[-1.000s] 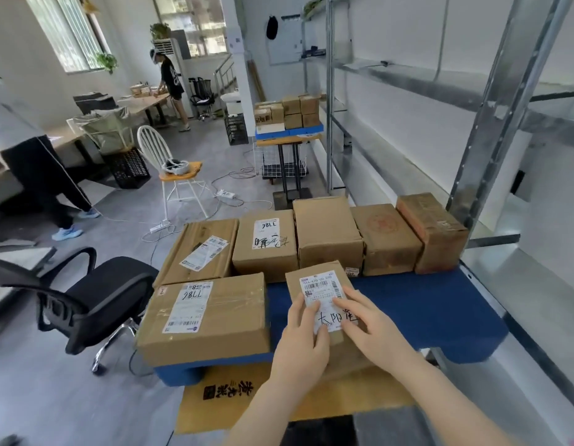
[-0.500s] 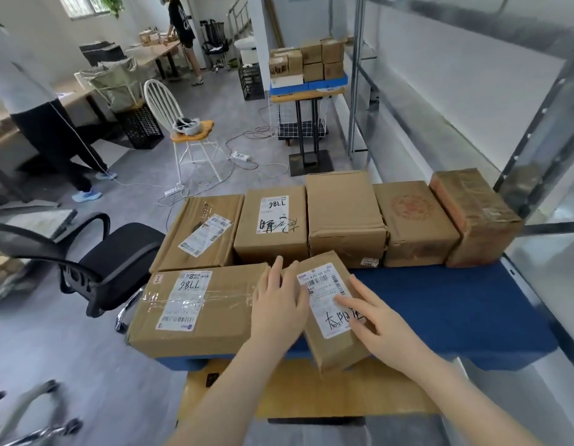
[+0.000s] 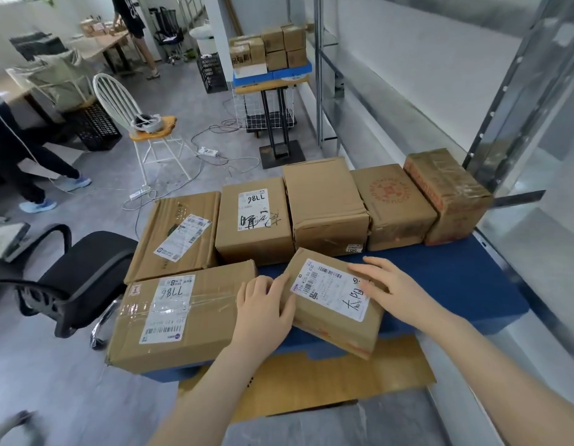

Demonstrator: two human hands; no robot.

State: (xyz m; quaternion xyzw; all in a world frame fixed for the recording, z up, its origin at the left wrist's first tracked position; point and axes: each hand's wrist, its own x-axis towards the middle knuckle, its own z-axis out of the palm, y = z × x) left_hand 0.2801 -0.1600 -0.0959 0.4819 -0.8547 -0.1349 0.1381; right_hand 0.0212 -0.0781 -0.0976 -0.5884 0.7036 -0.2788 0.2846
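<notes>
A blue table [image 3: 456, 278] fills the middle of the frame, in a big room with a grey floor. The right hand [image 3: 388, 291] lies flat on top of the small box [image 3: 330, 313], fingers straight. The left hand [image 3: 266, 307] is against its left side; I cannot tell if those fingers curl round the edge. The small box sits crooked at lower middle, one corner hanging over the table's edge. A big box [image 3: 182, 320] lies to its left, and a row of boxes [image 3: 324, 204] stands behind. I think it needs turning straight and pushing in.
</notes>
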